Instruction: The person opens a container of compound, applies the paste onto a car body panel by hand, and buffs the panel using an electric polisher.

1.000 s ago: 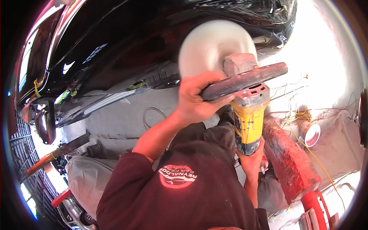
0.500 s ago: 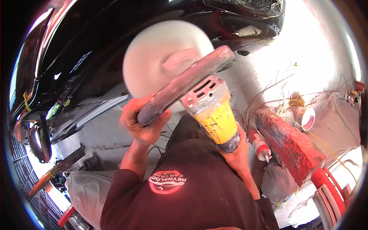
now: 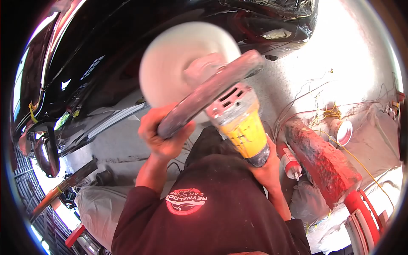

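A rotary polisher (image 3: 244, 132) with a yellow body is held between my two hands. Its round white buffing pad (image 3: 168, 68) is smeared by motion and lies against or just over the glossy black car panel (image 3: 114, 46); I cannot tell which. My left hand (image 3: 163, 134) is wrapped round the lower left end of the long dark handle (image 3: 212, 87), which crosses in front of the pad. The rear end of the yellow body sits in my right hand (image 3: 267, 168), whose fingers are partly hidden beneath it.
A red-stained beam (image 3: 321, 159) lies on the right, beside a red and white cylinder (image 3: 290, 163). Thin cords and a yellow cable (image 3: 365, 163) run over the floor there. A car side mirror (image 3: 50, 153) juts out at left. Plastic-covered bundles (image 3: 100, 206) lie below.
The polisher and both hands have shifted slightly to the right in view. The pad is blurred in both frames, and the grip of each hand is the same.
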`<state>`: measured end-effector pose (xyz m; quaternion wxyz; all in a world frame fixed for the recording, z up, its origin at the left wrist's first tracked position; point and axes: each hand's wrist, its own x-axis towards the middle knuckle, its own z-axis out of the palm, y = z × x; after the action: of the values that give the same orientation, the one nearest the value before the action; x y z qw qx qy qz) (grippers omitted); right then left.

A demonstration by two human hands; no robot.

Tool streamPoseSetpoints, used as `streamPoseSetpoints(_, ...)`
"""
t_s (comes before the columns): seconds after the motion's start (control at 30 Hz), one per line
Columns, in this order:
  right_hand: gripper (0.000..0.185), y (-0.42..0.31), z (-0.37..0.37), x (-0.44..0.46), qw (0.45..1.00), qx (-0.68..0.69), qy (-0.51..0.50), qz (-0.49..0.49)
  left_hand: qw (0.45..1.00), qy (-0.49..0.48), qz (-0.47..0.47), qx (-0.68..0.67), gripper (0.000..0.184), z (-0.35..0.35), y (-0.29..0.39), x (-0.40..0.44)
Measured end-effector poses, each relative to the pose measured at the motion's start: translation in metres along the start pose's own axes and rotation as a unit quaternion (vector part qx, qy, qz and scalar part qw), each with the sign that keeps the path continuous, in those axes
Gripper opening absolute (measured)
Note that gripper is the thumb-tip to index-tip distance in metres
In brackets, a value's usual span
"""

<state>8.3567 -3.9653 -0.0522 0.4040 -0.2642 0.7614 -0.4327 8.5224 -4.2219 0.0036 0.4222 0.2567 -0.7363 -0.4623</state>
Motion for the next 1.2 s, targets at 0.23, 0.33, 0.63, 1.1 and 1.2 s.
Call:
streamPoseSetpoints(0.23,0.096,-0.003,0.005,0.005,0.999,0.018,-0.045,-0.014,0.999,0.042,0.012,-0.016,0.035,-0.010,0.006,-0.008)
streamPoseSetpoints(0.33,0.096,0.001,0.000,0.007,0.999,0.048,-0.005,-0.007,0.999,-0.001,-0.011,0.033,0.033,0.013,0.016,0.016)
streamPoseSetpoints(0.63,0.097,0.010,-0.010,0.013,0.997,0.016,0.075,0.025,0.995,-0.079,0.054,0.021,0.026,0.069,0.012,0.066)
streamPoseSetpoints(1.1,0.100,0.017,0.010,0.017,0.996,0.087,-0.019,0.010,0.999,-0.020,0.030,-0.015,0.032,0.021,0.018,0.024)
streamPoseSetpoints(1.2,0.098,0.016,-0.002,0.019,0.996,0.081,0.029,0.013,0.998,-0.053,0.039,0.010,0.028,0.047,0.015,0.045)
